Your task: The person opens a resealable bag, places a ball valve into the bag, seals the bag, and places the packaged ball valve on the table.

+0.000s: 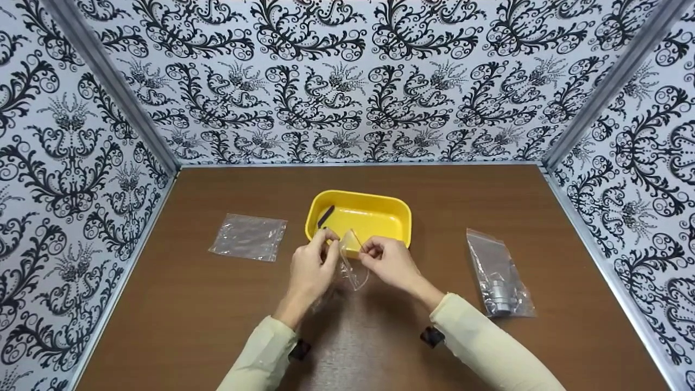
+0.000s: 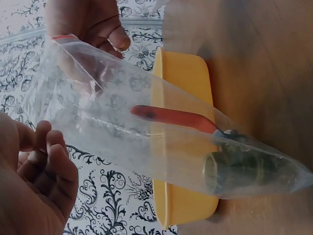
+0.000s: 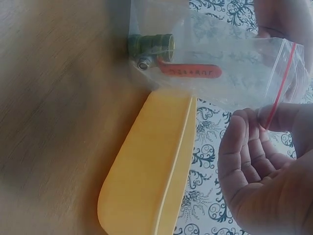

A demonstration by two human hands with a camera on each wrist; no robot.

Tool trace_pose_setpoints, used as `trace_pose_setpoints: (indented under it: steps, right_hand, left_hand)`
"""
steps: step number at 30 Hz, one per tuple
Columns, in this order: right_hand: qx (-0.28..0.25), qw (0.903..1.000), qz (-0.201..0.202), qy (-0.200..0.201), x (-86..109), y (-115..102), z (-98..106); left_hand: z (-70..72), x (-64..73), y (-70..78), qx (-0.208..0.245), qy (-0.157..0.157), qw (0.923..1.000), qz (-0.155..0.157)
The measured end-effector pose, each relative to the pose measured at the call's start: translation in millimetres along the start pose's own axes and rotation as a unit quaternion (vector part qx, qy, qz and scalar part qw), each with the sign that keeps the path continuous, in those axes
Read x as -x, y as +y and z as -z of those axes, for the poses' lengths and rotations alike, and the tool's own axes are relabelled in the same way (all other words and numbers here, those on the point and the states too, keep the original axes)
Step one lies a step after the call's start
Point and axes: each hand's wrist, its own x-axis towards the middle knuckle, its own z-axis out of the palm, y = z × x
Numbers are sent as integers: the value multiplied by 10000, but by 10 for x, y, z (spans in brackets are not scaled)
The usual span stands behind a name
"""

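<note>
Both hands hold a clear zip bag by its mouth, just in front of the yellow tray in the head view. My left hand (image 1: 310,271) pinches one side of the bag (image 2: 122,142). Thumb and fingertips of my right hand (image 1: 395,264) grip the other side, by the red zip strip (image 3: 282,81). Low in the bag lies a brass ball valve (image 2: 244,169) with a red lever handle (image 3: 193,71), seen through the plastic in both wrist views. Whether the bag's mouth is parted cannot be made out.
The yellow tray (image 1: 361,196) holds a dark, narrow piece (image 1: 326,216) at its left end. On the wooden table, a flat clear zip bag (image 1: 250,238) lies to the left. At right lies another zip bag (image 1: 491,260) with a grey cylindrical fitting (image 1: 500,296) inside.
</note>
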Motion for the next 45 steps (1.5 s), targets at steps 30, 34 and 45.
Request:
trace_pose_setpoints:
  steps: [30, 34, 45]
  right_hand:
    - [-696, 9940, 762, -369, -18, -90, 18]
    - [-668, 9940, 772, -381, -35, -89, 47]
    - [-479, 9947, 770, -490, -51, -111, 241]
  left_hand:
    - [-70, -114, -261, 1210, -1104, 9858, 369]
    - [-67, -123, -264, 1726, -834, 9799, 547]
    - [-42, -63, -84, 1373, 279, 9898, -259]
